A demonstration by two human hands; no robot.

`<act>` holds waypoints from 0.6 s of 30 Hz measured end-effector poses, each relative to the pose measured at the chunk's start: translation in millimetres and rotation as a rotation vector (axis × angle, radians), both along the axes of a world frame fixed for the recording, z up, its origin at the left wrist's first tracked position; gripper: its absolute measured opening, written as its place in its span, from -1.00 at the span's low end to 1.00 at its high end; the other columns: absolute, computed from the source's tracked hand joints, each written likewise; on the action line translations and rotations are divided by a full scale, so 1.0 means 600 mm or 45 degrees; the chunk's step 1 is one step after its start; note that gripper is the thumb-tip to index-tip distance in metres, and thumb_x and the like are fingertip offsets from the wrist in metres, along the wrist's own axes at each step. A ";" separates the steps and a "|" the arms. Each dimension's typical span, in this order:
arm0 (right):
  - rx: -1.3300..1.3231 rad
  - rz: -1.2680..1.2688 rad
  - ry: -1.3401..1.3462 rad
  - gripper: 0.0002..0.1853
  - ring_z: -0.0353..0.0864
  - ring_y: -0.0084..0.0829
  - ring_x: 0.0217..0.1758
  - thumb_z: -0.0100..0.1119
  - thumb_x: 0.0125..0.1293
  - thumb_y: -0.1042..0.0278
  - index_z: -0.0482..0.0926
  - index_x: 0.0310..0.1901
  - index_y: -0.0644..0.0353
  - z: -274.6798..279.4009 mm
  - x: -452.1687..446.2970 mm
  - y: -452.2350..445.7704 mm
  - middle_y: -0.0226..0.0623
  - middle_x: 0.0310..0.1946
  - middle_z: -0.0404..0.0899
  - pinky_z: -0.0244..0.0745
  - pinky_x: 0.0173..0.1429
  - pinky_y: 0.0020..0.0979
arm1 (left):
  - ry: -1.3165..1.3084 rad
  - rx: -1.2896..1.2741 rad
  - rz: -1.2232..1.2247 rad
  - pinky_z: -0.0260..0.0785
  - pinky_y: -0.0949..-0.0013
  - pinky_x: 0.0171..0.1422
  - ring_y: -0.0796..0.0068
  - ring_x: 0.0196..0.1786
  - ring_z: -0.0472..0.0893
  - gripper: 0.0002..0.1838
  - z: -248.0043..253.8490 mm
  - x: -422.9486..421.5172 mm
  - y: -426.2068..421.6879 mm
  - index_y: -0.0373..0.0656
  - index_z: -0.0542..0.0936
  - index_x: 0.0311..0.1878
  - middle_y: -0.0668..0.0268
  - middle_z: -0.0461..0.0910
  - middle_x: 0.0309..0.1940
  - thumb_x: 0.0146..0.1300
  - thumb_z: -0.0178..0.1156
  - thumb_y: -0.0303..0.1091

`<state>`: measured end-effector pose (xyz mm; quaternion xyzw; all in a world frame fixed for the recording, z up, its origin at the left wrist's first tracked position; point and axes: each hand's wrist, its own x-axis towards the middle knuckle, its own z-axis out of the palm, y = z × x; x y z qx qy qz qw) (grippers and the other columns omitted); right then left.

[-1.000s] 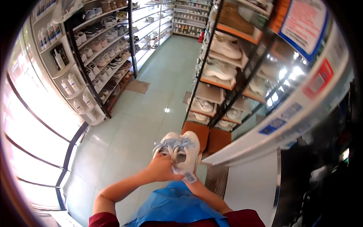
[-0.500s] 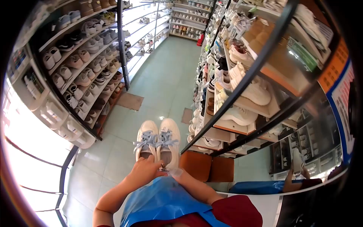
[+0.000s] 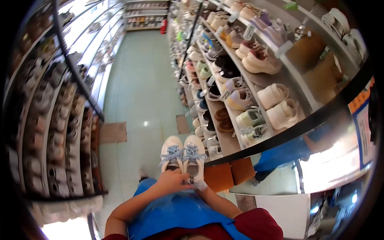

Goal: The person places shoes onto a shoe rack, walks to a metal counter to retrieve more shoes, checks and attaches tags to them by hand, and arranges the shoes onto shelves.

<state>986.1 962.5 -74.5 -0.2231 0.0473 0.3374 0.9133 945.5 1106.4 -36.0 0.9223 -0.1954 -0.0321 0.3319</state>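
Note:
A pair of white sneakers with light blue laces is held side by side in front of my blue apron, toes pointing away. At the heel of the left shoe is my left hand, its fingers bent over the opening. My right hand grips the pair at the heel of the right shoe, with most of its fingers hidden by the shoes. Something clear, like plastic, shows by that wrist, and a small dark and shiny item near the heels is too small to name.
Shelves of shoes stand left and a shoe rack stands close on the right. Brown stools sit below it, beside a mirror. A tiled aisle runs ahead to a fire extinguisher.
My view has swung, so the aisle now lies further left and the right rack looks nearer. The sneakers stay in my hands. A blue-clothed leg and shoe now show below the left hand.

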 end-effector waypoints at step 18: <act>-0.117 -0.745 -0.132 -0.41 0.44 -0.33 0.15 0.10 0.32 0.01 0.26 0.27 0.16 0.064 0.238 0.134 -0.20 0.15 0.40 0.42 0.19 -0.28 | -0.012 -0.046 -0.819 0.46 0.19 -0.31 0.18 -0.36 0.62 -0.51 0.022 0.365 0.135 0.03 0.58 -0.27 0.26 0.57 -0.44 0.13 0.14 0.29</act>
